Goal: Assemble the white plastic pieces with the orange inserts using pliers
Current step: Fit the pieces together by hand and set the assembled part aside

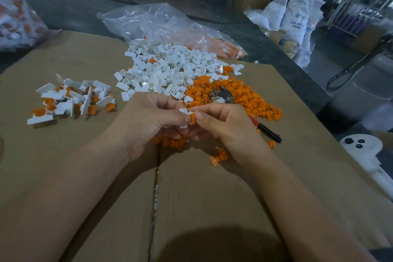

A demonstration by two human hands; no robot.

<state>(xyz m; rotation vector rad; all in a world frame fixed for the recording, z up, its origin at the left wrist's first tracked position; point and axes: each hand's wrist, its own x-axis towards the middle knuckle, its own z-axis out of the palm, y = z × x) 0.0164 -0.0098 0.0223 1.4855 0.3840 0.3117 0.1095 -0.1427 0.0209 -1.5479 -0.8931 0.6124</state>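
My left hand (153,119) pinches a small white plastic piece (184,112) above the cardboard. My right hand (223,125) presses an orange insert (192,118) against that piece, fingertip to fingertip. Pliers (223,96) lie on the pile of orange inserts (240,95) just beyond my right hand, their red and black handle (269,131) sticking out to the right. A heap of white pieces (170,68) lies behind my hands. Assembled white-and-orange parts (72,100) sit in a cluster to the left.
Everything rests on a flattened cardboard box (212,198) with a centre seam. A clear plastic bag (161,25) with more parts lies behind the heaps. A few loose orange inserts (219,156) lie under my wrists. White sacks (295,17) and cartons stand beyond, on the right.
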